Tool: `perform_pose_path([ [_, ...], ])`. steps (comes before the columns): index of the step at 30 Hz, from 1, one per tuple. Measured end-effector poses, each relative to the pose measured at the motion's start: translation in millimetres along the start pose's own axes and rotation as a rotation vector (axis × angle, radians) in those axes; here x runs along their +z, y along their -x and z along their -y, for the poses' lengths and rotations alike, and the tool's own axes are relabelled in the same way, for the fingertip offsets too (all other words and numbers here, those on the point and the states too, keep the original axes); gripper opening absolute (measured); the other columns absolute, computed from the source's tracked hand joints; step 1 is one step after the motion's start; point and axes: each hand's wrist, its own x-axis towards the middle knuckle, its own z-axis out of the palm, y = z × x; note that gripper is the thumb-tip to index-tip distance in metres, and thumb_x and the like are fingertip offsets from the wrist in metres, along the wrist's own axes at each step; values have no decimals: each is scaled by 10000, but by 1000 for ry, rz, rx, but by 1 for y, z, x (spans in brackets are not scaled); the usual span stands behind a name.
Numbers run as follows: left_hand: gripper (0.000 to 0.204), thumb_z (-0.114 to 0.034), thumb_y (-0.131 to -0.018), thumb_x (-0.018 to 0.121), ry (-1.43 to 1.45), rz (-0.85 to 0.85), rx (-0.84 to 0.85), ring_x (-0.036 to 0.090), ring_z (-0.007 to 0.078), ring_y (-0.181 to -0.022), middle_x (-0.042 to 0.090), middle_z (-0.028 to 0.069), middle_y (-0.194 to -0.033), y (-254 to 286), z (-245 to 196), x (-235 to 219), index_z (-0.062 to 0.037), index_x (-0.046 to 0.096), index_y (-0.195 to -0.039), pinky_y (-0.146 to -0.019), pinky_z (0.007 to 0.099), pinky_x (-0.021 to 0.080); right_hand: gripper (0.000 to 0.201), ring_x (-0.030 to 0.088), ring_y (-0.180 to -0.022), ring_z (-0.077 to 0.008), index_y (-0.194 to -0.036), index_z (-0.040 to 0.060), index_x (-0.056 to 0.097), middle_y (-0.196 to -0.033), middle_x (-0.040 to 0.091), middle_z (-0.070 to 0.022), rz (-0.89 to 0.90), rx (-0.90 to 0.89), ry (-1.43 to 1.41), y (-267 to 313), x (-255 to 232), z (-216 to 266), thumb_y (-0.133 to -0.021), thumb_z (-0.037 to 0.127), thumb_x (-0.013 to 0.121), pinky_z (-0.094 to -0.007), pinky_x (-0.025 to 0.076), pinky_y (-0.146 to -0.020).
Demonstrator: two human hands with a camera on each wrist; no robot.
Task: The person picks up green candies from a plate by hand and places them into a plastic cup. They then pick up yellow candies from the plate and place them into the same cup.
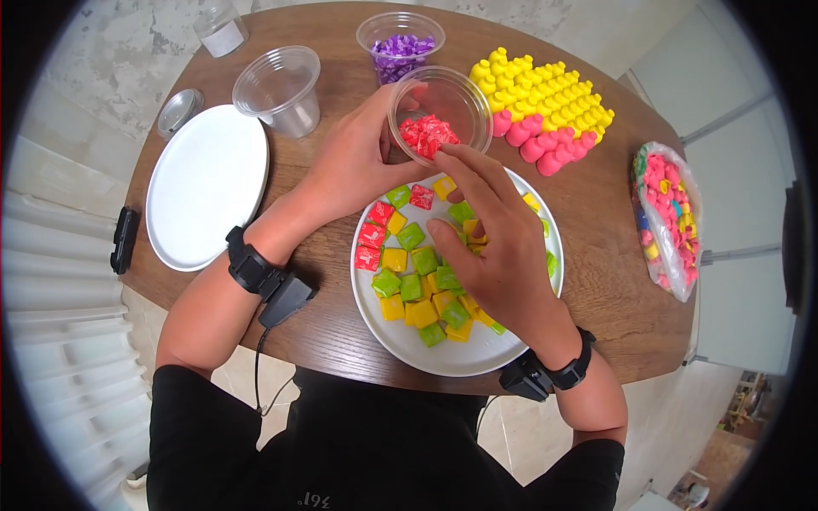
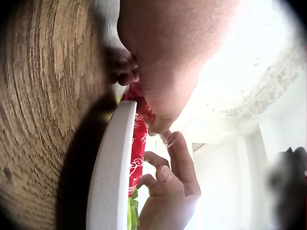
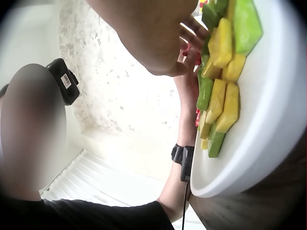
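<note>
At my far left lies a white oval plate, then a clear plastic cup. My left hand curls round a clear round tub of red wrapped pieces, held over the far edge of a white round plate. On that plate lie green and yellow wrapped squares and 4 red squares. My right hand has its thumb spread from its fingers, the fingertips at the tub's near rim; I can't tell whether they pinch anything. Beyond stand yellow and pink bottle-shaped pieces.
</note>
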Motion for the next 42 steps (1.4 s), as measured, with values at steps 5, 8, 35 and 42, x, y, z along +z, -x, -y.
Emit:
perform_pose_path([
  [5, 866, -86, -808, 890, 9, 0, 5, 640, 231, -1316, 654, 125, -1406, 0, 2, 0, -90, 487, -1574, -1089, 365, 520, 596, 735, -1054, -260, -1476, 61, 622, -1497, 616, -149, -7, 2, 11, 1, 0, 1, -897, 48, 764, -322, 581, -734],
  [8, 853, -90, -816, 886, 40, 5, -28, 641, 203, -1283, 663, 109, -1372, 0, 4, 0, -110, 494, -1573, -1058, 345, 523, 575, 698, -1116, -333, -1428, 44, 638, -1451, 624, -164, -57, -69, 42, -1, -2, 4, -869, 36, 769, -400, 578, -844],
  [35, 865, -216, -802, 944, 123, -51, 18, 524, 49, -749, 678, 57, -1283, 0, 16, 6, -110, 520, -1549, -666, 230, 461, 321, 655, -1054, -351, -1147, -9, 747, -1194, 708, -136, -3, -200, 176, 3, 7, -1, -842, 78, 801, -448, 566, -898],
  [42, 868, -166, -802, 927, 124, -35, -20, 581, 35, -851, 679, 55, -1353, -1, 15, 5, -113, 516, -1565, -677, 207, 466, 336, 684, -1002, -347, -1178, -16, 742, -1236, 702, -157, -243, -219, 50, 1, 2, 0, -849, 35, 786, -421, 573, -850],
])
